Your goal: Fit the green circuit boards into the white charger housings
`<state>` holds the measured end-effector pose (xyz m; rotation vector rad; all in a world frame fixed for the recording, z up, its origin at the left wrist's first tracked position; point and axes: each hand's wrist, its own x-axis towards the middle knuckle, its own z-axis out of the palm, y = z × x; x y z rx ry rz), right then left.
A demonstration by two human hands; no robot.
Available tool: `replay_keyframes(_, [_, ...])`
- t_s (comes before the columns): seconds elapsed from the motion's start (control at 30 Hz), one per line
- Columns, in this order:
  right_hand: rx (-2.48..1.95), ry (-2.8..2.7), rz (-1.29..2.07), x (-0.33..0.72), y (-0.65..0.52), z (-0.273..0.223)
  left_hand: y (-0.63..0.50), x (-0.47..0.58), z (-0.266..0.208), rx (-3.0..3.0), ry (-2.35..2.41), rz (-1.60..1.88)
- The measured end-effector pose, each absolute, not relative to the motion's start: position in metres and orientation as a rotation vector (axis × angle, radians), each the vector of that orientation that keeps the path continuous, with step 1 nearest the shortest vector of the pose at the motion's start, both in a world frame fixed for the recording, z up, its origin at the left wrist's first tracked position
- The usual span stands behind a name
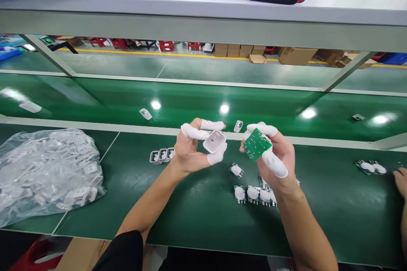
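On my feed, the left hand [187, 149] grips a white housing [215, 141] and the right hand [281, 156] pinches a circuit board [257, 145] right of that housing, seemingly for fitting; next I'd want their edges aligned.

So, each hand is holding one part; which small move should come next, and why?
Probably bring the green circuit board in the right hand toward the white housing in the left hand, to try the fit: the housing's hollow seems to face the camera with no board showing in it, and three white cases nearby have dark parts inside.
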<state>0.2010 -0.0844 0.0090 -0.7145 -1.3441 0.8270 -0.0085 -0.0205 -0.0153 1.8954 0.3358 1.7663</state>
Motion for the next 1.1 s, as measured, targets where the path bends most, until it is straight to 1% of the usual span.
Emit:
replay_keyframes(0.1, [-0.735,-1.382,0.792,0.202,-0.084,0.005,-0.022,-0.003,-0.015,1.75,0.3,1.639])
replay_keyframes(0.27, [-0.662,-1.431,0.652,0.205,-0.089,0.009,-0.02,-0.003,-0.009,1.366,0.294,0.968])
replay_keyframes(0.37, [-0.606,-1.513,0.588,0.204,-0.093,0.014,-0.017,-0.005,-0.014,1.194,0.232,0.79])
replay_keyframes(0.63, [-0.461,-1.64,0.473,0.199,-0.095,0.01,-0.014,0.0,-0.029,1.117,0.053,0.85])
replay_keyframes(0.83, [-0.524,-1.696,0.398,0.197,-0.096,0.013,-0.012,0.002,-0.028,1.203,0.076,0.925])
replay_keyframes(1.1, [-0.541,-1.72,0.382,0.197,-0.097,0.008,-0.014,0.001,-0.022,1.212,0.159,0.974])
